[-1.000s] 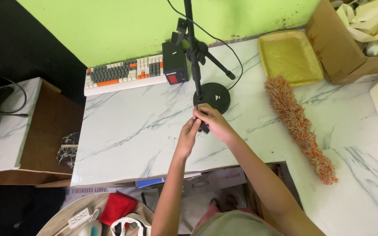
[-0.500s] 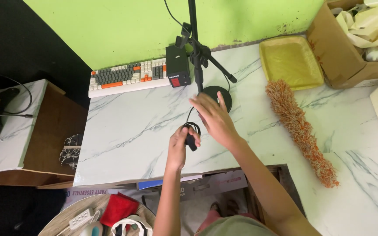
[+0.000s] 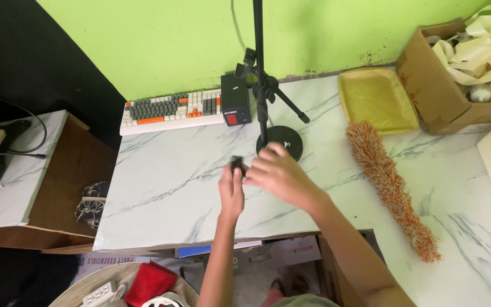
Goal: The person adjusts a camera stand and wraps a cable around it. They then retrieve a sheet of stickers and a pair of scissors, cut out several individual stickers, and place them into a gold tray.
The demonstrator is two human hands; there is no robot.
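My left hand (image 3: 231,190) is raised over the white marble table (image 3: 166,187) and grips a small black object (image 3: 236,165) at its fingertips. My right hand (image 3: 277,173) is just to the right of it, fingers bent and reaching toward the same black object; the blur hides whether it touches. Both hands hover in front of the round black base (image 3: 280,141) of a tall black stand (image 3: 258,68).
A keyboard with grey, white and orange keys (image 3: 171,110) lies at the back by the green wall, next to a small black box (image 3: 236,106). A yellow tray (image 3: 377,99), an orange fluffy duster (image 3: 391,190) and a cardboard box of paper (image 3: 461,74) lie to the right. A wooden side table (image 3: 18,170) stands left.
Both hands have drawn back from the stand's base toward the near left, the left hand carrying the small black object. The camera has tilted so the table sits lower in view.
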